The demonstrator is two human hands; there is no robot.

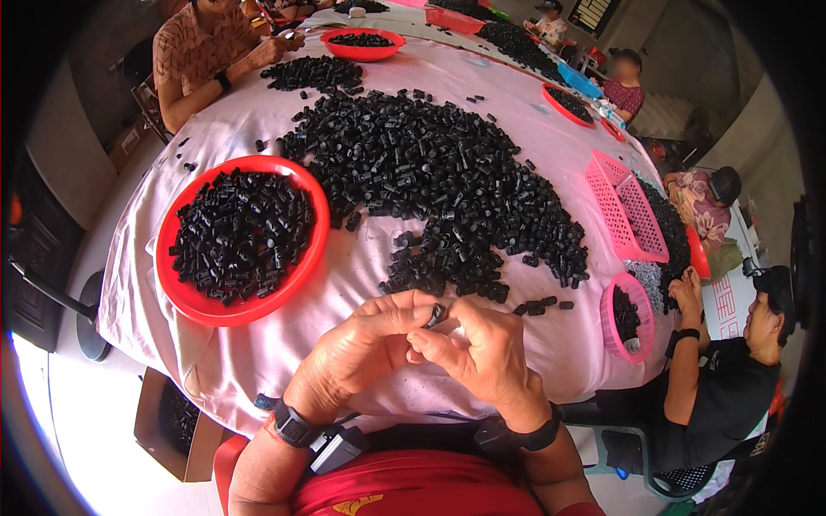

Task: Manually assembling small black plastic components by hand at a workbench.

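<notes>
A small black cylindrical plastic part stands up from the fingertips of my left hand, pinched between thumb and forefinger. Right beside it, my right hand is closed, its thumb and bent fingers pressed together against the left fingertips. Whatever the right fingers grip is hidden. Just beyond both hands spreads a large heap of similar black parts on the pale pink tablecloth. To the left, a round red basin holds many more of these parts.
A pink basket and a round pink basket stand at the right. Another red basin is at the far side. Co-workers sit around the table, one close on the right. A cardboard box is at lower left.
</notes>
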